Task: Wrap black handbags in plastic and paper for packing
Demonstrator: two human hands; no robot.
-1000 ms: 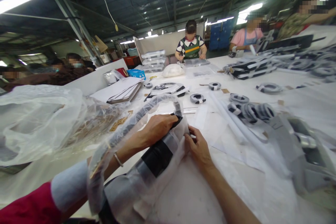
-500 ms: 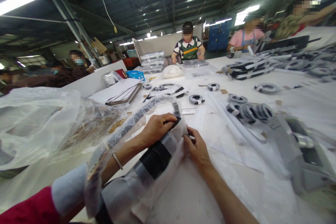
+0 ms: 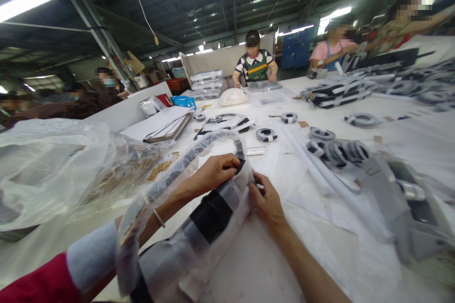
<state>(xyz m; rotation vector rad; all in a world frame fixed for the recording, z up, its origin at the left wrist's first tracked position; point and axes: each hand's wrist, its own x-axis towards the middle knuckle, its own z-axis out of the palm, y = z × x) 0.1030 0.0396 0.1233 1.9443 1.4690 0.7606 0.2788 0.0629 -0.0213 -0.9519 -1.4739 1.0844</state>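
In front of me lies a black and grey bag (image 3: 211,215), seen from above, with a long arched handle (image 3: 149,194) wrapped in clear plastic. My left forearm passes through the handle's loop. My left hand (image 3: 220,170) is closed on the bag's far end, its fingertips bent over the black edge. Thin white wrapping sheet (image 3: 245,203) covers the bag's right side and far end. My right hand (image 3: 266,196) pinches this sheet at the far corner, thumb and fingers close together. The bag's near end runs out of view.
Crumpled clear plastic bags (image 3: 53,165) lie at left. Beyond them is a stack of white sheets (image 3: 161,123). Several coiled grey straps (image 3: 266,134) are spread over the white table. A grey tape dispenser (image 3: 412,208) stands at right. A co-worker (image 3: 254,64) works across the table.
My left hand's fingers have shifted slightly at the bag's edge. My right hand keeps its place. At the far right, a co-worker in pink has moved an arm.
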